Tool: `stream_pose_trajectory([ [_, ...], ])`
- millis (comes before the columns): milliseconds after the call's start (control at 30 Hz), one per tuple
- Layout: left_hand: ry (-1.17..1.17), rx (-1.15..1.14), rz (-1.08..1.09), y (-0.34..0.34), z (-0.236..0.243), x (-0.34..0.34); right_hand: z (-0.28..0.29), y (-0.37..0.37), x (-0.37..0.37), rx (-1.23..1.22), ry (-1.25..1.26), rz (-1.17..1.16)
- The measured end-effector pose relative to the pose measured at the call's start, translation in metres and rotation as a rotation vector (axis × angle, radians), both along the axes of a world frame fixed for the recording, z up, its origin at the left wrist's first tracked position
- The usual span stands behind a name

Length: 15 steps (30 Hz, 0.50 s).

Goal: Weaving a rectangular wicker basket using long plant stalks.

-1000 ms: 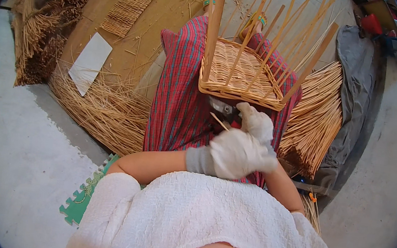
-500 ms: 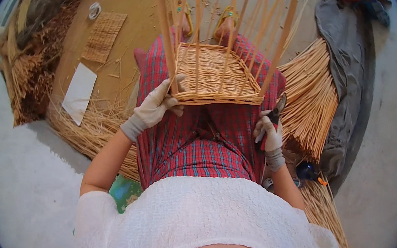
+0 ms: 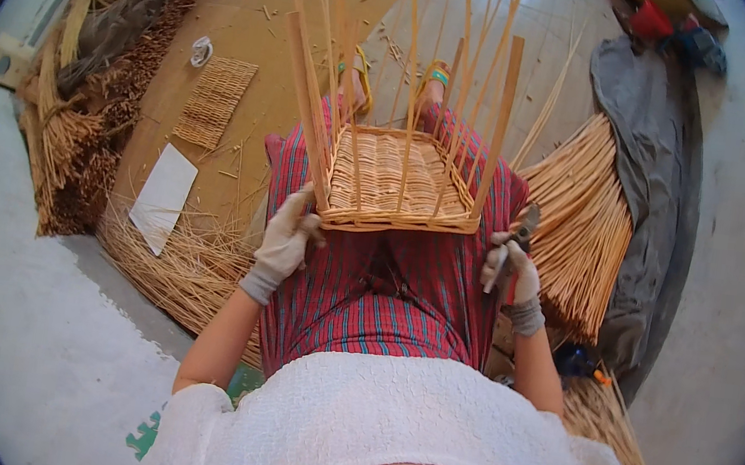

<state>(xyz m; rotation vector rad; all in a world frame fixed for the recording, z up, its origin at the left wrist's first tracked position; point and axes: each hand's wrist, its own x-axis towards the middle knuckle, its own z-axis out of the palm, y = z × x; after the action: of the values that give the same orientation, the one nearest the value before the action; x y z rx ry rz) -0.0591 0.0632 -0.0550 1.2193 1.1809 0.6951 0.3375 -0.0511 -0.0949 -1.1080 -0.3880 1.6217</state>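
Note:
On my lap lies an unfinished wicker basket (image 3: 393, 175), with a woven base and tall stakes standing up from its edges. My gloved left hand (image 3: 286, 239) is closed at its near left corner, beside a thick flat post (image 3: 307, 104); some of the fingertips are hidden. A second thick post (image 3: 500, 118) rises from the near right corner. My gloved right hand (image 3: 516, 273) grips pruning shears (image 3: 527, 225), whose blades point up and away. The shears are to the right of the basket and apart from it.
A large bundle of peeled rods (image 3: 583, 221) lies right, beside a dark grey cloth (image 3: 641, 200). At left are a woven mat piece (image 3: 215, 102), a white sheet (image 3: 163, 193), a tape roll (image 3: 201, 52), loose thin strands (image 3: 184, 256) and dark brown sticks (image 3: 94, 115).
The whole view has shifted, so the basket sits lower in the picture. My left fingers have slid from over the rim to the outside of the corner. The shears remain in my right hand.

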Motion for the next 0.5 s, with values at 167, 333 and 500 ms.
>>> stream_pose_trajectory([
  [167, -0.261, 0.194, 0.815, -0.02, -0.042, -0.095, -0.097, -0.007, 0.077, -0.587, -0.828, -0.153],
  [333, 1.452, 0.246, 0.643, -0.064, -0.076, -0.148, -0.218, -0.053, 0.065, -0.436, -0.835, 0.253],
  [500, 0.695, 0.522, 0.496, -0.061, -0.015, -0.05, -0.247, -0.085, 0.022, -0.294, -0.702, 0.239],
])
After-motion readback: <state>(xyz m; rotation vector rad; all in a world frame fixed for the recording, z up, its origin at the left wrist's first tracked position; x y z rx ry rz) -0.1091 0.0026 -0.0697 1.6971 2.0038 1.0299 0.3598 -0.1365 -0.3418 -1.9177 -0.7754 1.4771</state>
